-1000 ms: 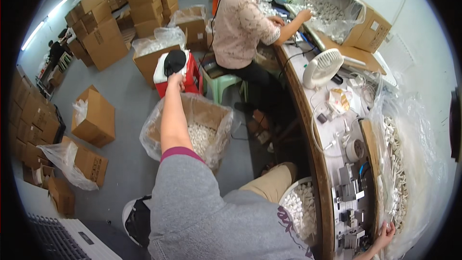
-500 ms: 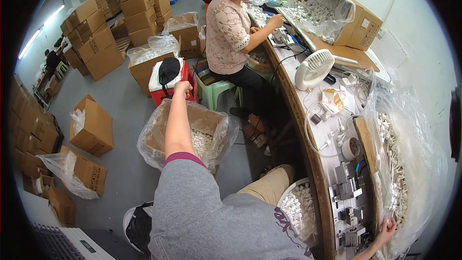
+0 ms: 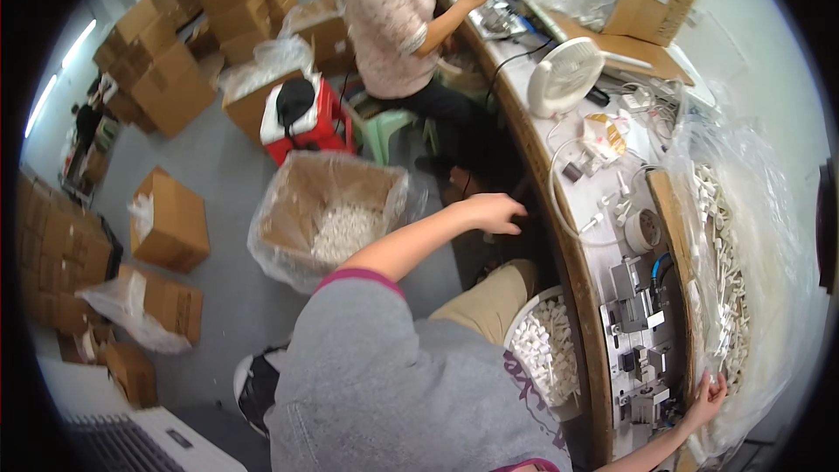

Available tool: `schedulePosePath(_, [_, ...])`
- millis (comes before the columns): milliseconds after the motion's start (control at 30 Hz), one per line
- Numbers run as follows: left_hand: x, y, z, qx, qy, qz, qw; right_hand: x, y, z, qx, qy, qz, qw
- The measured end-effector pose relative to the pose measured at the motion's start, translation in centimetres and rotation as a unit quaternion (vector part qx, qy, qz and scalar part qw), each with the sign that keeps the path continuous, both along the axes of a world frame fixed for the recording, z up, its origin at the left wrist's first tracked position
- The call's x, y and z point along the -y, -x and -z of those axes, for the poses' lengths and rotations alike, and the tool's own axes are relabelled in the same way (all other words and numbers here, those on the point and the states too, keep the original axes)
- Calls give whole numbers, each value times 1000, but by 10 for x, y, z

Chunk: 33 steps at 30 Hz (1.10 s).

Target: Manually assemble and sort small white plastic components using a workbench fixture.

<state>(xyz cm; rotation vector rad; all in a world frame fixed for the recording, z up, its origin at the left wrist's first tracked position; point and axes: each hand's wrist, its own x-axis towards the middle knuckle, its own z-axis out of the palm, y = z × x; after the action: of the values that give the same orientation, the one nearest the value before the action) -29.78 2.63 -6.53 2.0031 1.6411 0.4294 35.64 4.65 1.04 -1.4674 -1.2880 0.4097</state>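
Observation:
My left hand [image 3: 495, 213] reaches across above the gap between the lined carton and the workbench. Its fingers are loosely bent, with thumb and forefinger apart, and nothing shows in them. Down at the bench's near right, my right hand [image 3: 704, 400] has its fingertips drawn together against the lower end of a plastic-lined box of small white plastic parts [image 3: 727, 297]. Whatever those fingers hold is too small to make out. Beside that hand stand metal fixtures [image 3: 645, 358] on the bench. A white tub of white parts [image 3: 544, 345] is beside my leg.
A plastic-lined carton [image 3: 293, 210] with white parts stands on the floor, left of the workbench [image 3: 572, 284]. Behind it a black cap [image 3: 295, 101] lies on a red-and-white box [image 3: 316, 129]. A white fan [image 3: 565, 77] stands on the bench. Further along, a person [image 3: 389, 26] sits working.
My left hand has swung from beside the black cap to the right, toward the bench, and its fingers have loosened. My right hand stays at the box of parts. The view has shifted slightly.

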Motion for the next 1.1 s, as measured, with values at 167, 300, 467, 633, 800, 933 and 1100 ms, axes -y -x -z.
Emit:
schedulePosePath(167, [-4,-112,-28,51,-91,94,990,5,-13,-6,36,11,11,999])
schedulePosePath(300, [17,-149,-33,157,-113,138,971,7,-8,-10,50,19,25,998])
schedulePosePath(467, [26,-158,-20,175,-134,144,965,3,15,-18,78,20,38,996])
schedulePosePath(633, [33,-160,-30,189,-161,144,958,-6,-24,-11,128,43,18,991])
schedulePosePath(800, [37,-175,-35,205,-195,176,943,7,-40,-14,193,61,10,979])
schedulePosePath(933, [41,-170,-38,203,-212,181,939,-8,-23,-13,178,61,2,982])
schedulePosePath(1100, [46,-170,-41,213,-233,188,930,-14,-10,-24,189,64,-7,980])
